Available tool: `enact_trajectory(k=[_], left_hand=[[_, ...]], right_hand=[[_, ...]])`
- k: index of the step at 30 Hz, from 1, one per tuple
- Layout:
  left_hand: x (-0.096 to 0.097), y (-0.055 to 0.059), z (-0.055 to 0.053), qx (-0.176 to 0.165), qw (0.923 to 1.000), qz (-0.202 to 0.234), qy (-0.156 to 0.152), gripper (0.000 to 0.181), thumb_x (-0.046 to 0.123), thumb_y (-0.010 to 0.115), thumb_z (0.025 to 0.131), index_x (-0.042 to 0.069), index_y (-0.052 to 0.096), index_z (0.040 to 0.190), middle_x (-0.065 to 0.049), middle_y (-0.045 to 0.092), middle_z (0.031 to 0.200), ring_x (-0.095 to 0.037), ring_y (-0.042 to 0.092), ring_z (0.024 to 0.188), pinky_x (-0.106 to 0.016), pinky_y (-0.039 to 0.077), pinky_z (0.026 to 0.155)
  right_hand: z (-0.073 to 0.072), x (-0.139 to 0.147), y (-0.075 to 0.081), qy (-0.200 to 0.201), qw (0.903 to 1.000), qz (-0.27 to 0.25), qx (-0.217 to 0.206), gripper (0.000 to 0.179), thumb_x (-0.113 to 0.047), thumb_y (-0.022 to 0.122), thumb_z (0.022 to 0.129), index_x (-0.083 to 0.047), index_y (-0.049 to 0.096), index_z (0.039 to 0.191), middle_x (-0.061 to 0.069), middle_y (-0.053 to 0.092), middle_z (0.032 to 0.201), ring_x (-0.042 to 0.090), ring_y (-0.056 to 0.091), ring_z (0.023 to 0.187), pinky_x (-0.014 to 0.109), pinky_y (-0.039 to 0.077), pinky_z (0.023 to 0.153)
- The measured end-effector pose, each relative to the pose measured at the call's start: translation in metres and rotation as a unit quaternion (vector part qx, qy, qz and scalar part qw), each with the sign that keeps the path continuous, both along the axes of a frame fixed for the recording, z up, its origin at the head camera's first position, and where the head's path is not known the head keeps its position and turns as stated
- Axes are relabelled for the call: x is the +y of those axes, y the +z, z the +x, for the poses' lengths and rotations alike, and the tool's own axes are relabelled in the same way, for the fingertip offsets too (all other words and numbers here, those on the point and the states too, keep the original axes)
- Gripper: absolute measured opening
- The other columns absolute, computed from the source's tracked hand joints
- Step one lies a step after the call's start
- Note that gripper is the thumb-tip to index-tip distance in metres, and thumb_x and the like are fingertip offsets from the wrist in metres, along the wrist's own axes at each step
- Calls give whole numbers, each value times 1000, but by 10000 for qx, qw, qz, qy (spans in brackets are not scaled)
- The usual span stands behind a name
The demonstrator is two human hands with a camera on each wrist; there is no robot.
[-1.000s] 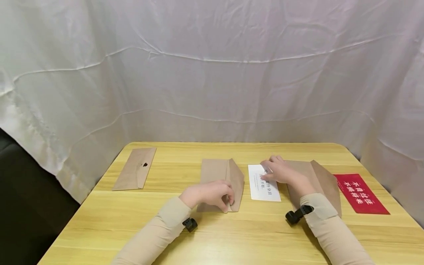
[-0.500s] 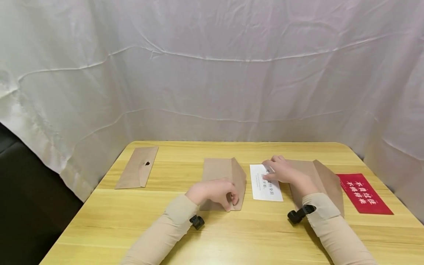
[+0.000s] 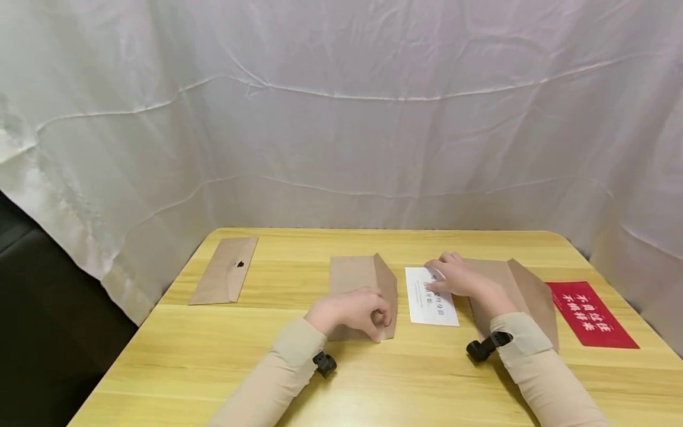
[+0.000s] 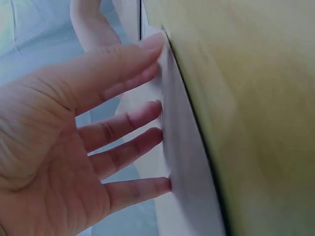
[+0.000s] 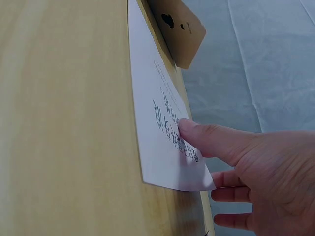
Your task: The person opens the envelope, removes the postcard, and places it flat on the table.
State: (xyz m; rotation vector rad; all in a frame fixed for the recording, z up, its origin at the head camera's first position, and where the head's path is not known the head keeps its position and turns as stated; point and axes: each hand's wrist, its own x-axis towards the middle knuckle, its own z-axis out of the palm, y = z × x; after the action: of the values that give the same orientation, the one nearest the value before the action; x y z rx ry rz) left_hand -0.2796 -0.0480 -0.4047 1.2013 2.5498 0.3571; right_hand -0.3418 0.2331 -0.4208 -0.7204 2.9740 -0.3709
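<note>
In the head view my left hand (image 3: 353, 311) is over the near end of the middle brown envelope (image 3: 349, 274), whose flap stands unfolded to the right. Thumb and index finger pinch its edge beside the flap crease; in the left wrist view the other fingertips (image 4: 160, 184) touch the paper. My right hand (image 3: 463, 280) pinches a white card (image 3: 427, 308) with dark printed characters by its far right part. The right wrist view has the thumb (image 5: 189, 129) on the card's printed face and the fingers at its edge, partly hidden.
Another brown envelope (image 3: 482, 270) with its flap unfolded lies partly under my right forearm. Beyond it is a red card (image 3: 594, 314) with white characters. A closed envelope (image 3: 220, 273) with a black mark lies at the left. A pale curtain (image 3: 373, 118) hangs behind the table.
My left hand has slid slightly right along the middle envelope toward its flap. My right hand and the white card stay together; the whole head view has shifted a little.
</note>
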Motion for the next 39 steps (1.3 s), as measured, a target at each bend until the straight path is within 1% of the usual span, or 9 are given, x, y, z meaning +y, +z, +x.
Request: enact_trajectory(k=[6, 10, 13, 20, 29, 32, 35, 36, 39], left_hand=[[4, -5, 3, 63, 9996, 279, -22, 26, 27, 81, 79, 21, 68, 100, 5, 59, 97, -7, 51, 89, -13, 41, 75], [4, -8, 7, 304, 9992, 204, -166, 24, 22, 79, 79, 21, 68, 101, 7, 60, 95, -5, 47, 86, -14, 40, 74], [3, -9, 8, 367, 9988, 180, -273, 23, 19, 79, 80, 21, 68, 100, 8, 60, 95, -5, 48, 87, -13, 40, 77], [-5, -13, 3, 298, 9988, 162, -354, 24, 19, 81, 78, 20, 69, 98, 8, 61, 99, -8, 52, 91, -12, 40, 79], [-12, -11, -1, 139, 9991, 134, -387, 24, 19, 83, 76, 21, 70, 96, 10, 60, 99, -6, 51, 90, -12, 40, 79], [-12, -11, 1, 243, 9988, 116, -401, 25, 22, 83, 76, 21, 70, 98, 10, 60, 98, -5, 51, 88, -12, 39, 77], [-15, -9, 5, 479, 9979, 72, -439, 28, 28, 82, 77, 23, 69, 101, 10, 60, 98, -4, 51, 88, -12, 42, 78], [-16, -8, 7, 574, 9974, 48, -434, 29, 31, 81, 77, 23, 69, 103, 10, 60, 100, -4, 52, 90, -13, 43, 80], [-19, -5, 13, 1002, 9942, -49, -391, 33, 39, 77, 80, 26, 69, 110, 9, 62, 111, -6, 54, 103, -22, 46, 94]], right_hand=[[0, 5, -6, 12, 10000, 29, 33, 57, -37, 70, 88, -5, 56, 134, 20, 55, 119, 36, 48, 111, 56, 44, 92], [0, 7, -7, 93, 9999, 100, 80, 55, -37, 69, 89, -6, 57, 133, 22, 56, 124, 41, 48, 116, 60, 42, 97], [0, 7, -6, 215, 9995, 210, 124, 52, -37, 68, 90, -7, 59, 132, 23, 56, 126, 43, 48, 118, 62, 41, 99], [-1, 6, -5, 422, 9984, 325, 193, 48, -35, 67, 91, -8, 62, 130, 21, 58, 120, 39, 51, 111, 57, 44, 94], [-4, 5, -6, 399, 9984, 384, 116, 48, -36, 66, 91, -10, 61, 132, 21, 57, 122, 40, 50, 114, 59, 44, 94], [-4, 2, -6, 297, 9987, 409, 37, 49, -37, 66, 91, -11, 61, 133, 22, 57, 126, 41, 49, 117, 61, 43, 97], [-5, 0, -6, 254, 9987, 445, -6, 50, -38, 66, 91, -12, 60, 133, 23, 56, 130, 44, 48, 121, 63, 40, 99], [-5, -1, -6, 240, 9987, 445, -15, 50, -39, 65, 91, -12, 60, 134, 23, 55, 131, 45, 48, 122, 63, 39, 100], [-5, -2, -7, 255, 9988, 418, 22, 49, -37, 64, 92, -11, 59, 134, 24, 54, 133, 46, 47, 124, 65, 38, 102]])
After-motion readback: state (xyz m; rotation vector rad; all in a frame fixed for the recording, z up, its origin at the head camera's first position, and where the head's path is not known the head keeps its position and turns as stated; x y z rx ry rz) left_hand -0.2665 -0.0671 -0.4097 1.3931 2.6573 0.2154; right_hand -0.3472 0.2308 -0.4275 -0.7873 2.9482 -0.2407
